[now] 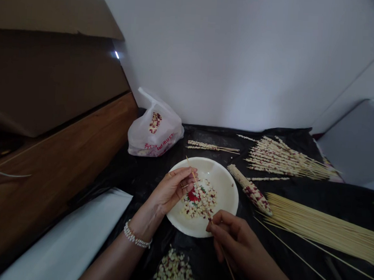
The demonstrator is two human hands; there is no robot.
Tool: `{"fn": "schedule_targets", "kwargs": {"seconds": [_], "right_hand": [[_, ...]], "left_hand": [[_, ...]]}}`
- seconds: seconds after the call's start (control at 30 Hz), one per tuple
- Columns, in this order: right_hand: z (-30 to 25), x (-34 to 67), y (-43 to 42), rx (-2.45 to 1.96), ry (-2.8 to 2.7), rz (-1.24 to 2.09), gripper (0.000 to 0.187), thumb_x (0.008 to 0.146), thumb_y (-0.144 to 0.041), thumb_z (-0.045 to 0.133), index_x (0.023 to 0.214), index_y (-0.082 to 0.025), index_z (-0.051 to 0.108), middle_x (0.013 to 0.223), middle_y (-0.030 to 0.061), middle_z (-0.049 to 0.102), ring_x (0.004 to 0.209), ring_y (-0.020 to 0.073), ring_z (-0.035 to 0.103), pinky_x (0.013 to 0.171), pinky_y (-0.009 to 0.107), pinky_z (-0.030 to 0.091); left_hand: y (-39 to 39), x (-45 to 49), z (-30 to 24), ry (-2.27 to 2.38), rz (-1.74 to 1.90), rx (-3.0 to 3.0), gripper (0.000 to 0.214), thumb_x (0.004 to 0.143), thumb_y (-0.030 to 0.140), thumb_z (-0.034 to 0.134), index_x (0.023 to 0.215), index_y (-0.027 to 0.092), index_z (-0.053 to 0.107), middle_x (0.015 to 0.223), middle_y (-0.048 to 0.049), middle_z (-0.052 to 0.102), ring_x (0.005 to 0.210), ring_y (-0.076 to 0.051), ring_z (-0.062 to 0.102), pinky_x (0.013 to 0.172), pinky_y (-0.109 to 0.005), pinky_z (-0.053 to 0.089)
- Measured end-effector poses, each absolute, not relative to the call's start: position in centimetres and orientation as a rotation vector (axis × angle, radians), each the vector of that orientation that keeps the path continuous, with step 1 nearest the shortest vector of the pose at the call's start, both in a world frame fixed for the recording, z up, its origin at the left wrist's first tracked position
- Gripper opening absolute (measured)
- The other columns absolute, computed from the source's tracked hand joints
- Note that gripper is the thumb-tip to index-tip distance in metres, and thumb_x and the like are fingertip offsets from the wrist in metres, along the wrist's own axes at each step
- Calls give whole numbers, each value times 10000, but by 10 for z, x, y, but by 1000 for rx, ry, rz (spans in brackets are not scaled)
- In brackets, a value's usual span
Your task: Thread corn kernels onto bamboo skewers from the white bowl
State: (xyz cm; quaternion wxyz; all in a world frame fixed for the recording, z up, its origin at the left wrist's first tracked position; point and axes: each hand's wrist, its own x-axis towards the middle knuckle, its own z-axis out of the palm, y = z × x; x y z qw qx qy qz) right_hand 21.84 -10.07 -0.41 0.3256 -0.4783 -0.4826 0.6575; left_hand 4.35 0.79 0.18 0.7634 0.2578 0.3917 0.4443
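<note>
My left hand is over the left side of a white bowl, its thumb and fingers pinched on a thin wooden skewer. My right hand is at the bowl's lower right rim, closed around a skewer shaft that slants down toward me. A dark red kernel shows by the right fingertips. The two visible lengths of stick line up, but I cannot tell whether they are one skewer. Loose cream and dark red corn kernels lie in the bowl, partly covering a red and green print.
A partly stripped corn cob and bare skewers lie to the right. Kernel-threaded skewers are piled behind; a smaller bunch lies near a white plastic bag. More kernels sit in front on black sheeting.
</note>
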Motion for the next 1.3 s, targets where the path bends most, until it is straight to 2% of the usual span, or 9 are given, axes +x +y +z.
{"fn": "schedule_targets", "kwargs": {"seconds": [0.27,0.43,0.57,0.7,0.87,0.97,1.07,1.17,1.3], "right_hand": [[-3,220,-99,-1265,-1269,1624,321,895,-492,543,779,-193,544,473,-62,485,421,74,345,429,211,233],[-3,220,-98,-1275,-1236,1639,333,877,-515,563,786,-196,539,472,-62,494,404,67,330,419,212,218],[-2,223,-97,-1288,-1212,1617,345,873,-528,564,796,-193,542,477,-62,498,390,62,331,405,209,210],[-2,226,-94,-1316,-1185,1572,351,870,-532,570,804,-188,538,481,-64,501,384,57,341,405,206,217],[-3,226,-95,-1289,-1174,1602,367,856,-551,575,806,-190,534,480,-64,504,368,52,325,390,204,207],[-5,225,-95,-1277,-1165,1627,351,866,-537,570,812,-192,537,473,-63,502,363,50,321,384,204,195],[-5,224,-95,-1287,-1165,1628,335,875,-523,566,825,-192,539,476,-61,510,358,47,323,382,204,194],[-4,223,-95,-1287,-1164,1631,337,869,-524,572,810,-195,532,472,-62,508,361,49,325,383,204,197],[-3,223,-96,-1277,-1162,1641,319,874,-508,569,810,-197,530,466,-68,501,362,50,327,384,202,199]], "left_hand": [[-1,49,5,912,849,732,181,709,266,784,819,124,761,874,-70,720,720,-85,621,671,-171,508],[-2,49,3,933,814,791,209,710,302,779,840,139,766,887,-75,721,739,-98,618,687,-186,500],[0,49,-1,962,813,929,274,749,401,728,877,158,752,867,-66,712,749,-124,627,691,-226,495],[0,47,-8,1077,729,1424,345,793,451,653,978,169,726,850,-72,705,721,-168,622,647,-266,458],[-9,40,-5,1308,264,2201,414,666,494,735,967,212,710,903,-63,654,834,-235,602,719,-312,429],[-12,39,-2,1436,31,2356,462,631,418,760,1037,215,672,976,-84,634,861,-260,609,718,-322,431],[-12,41,-6,1468,-68,2403,330,718,269,669,1040,203,652,957,-90,636,837,-249,623,705,-318,435],[-10,42,-14,1447,-59,2449,232,784,147,543,984,189,652,921,-97,641,815,-240,629,698,-322,433],[-6,42,-22,1381,102,2431,227,837,105,445,847,178,660,810,-87,632,760,-228,608,698,-335,428]]}}
